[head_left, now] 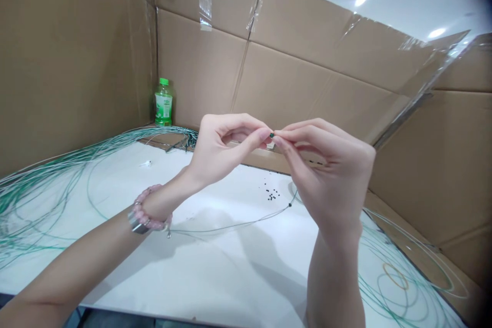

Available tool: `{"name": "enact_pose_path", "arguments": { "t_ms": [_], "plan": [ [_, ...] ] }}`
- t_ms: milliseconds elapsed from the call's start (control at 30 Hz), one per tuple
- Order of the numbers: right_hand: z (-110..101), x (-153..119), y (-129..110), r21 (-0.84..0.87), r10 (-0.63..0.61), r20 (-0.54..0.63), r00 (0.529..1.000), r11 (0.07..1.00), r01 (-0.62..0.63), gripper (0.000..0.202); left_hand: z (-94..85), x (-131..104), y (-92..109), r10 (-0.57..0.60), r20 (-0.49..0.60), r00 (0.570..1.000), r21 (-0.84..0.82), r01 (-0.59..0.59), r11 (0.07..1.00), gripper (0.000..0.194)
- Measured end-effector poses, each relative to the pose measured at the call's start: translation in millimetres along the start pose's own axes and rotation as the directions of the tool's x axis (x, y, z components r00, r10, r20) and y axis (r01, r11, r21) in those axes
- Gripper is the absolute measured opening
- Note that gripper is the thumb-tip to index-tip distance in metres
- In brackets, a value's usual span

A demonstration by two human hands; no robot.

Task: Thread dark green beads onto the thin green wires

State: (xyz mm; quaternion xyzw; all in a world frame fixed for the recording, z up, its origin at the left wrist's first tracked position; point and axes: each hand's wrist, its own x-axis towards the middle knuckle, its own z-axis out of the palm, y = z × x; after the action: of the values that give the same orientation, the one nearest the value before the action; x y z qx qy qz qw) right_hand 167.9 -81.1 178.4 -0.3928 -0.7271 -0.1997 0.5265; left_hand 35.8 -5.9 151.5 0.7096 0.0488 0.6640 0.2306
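Note:
My left hand (226,148) and my right hand (326,164) are raised above the white table, fingertips almost meeting. Between them is a tiny dark green piece (272,135), pinched by the fingers of both hands. Below, a thin green wire (230,226) runs across the white surface, with a small black bead (289,205) on it near my right wrist. Several loose black beads (272,195) lie scattered on the table between my hands. Whether a wire passes through the green piece is too small to tell.
Bundles of green and white wire (57,179) spread over the left side, and more loops (395,277) lie at the right with a yellowish ring. A green bottle (163,103) stands in the back left corner. Cardboard walls (307,72) surround the white table (200,277).

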Motion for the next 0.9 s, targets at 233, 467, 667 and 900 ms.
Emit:
{"name": "enact_pose_path", "arguments": {
  "t_ms": [233,467,667,900],
  "plan": [
    [0,0,0,-0.041,0.133,0.080,0.988,0.991,-0.130,0.007,-8.6,1,-5,0.282,0.059,0.958,0.347,-0.284,0.894,0.010],
    [-18,3,21,-0.035,0.259,0.382,0.887,0.963,-0.266,0.005,-5.8,1,-12,0.123,0.000,0.992,0.353,-0.115,0.929,0.017],
    [-2,3,20,0.224,0.212,0.290,0.933,0.933,-0.282,0.013,4.9,-4,-12,-0.020,-0.009,1.000,0.224,0.022,0.974,0.017],
    [-3,3,20,0.281,0.169,0.247,0.954,0.930,-0.238,0.014,6.0,-1,-16,-0.214,0.039,0.976,-0.042,0.216,0.975,0.020]
  ]
}}
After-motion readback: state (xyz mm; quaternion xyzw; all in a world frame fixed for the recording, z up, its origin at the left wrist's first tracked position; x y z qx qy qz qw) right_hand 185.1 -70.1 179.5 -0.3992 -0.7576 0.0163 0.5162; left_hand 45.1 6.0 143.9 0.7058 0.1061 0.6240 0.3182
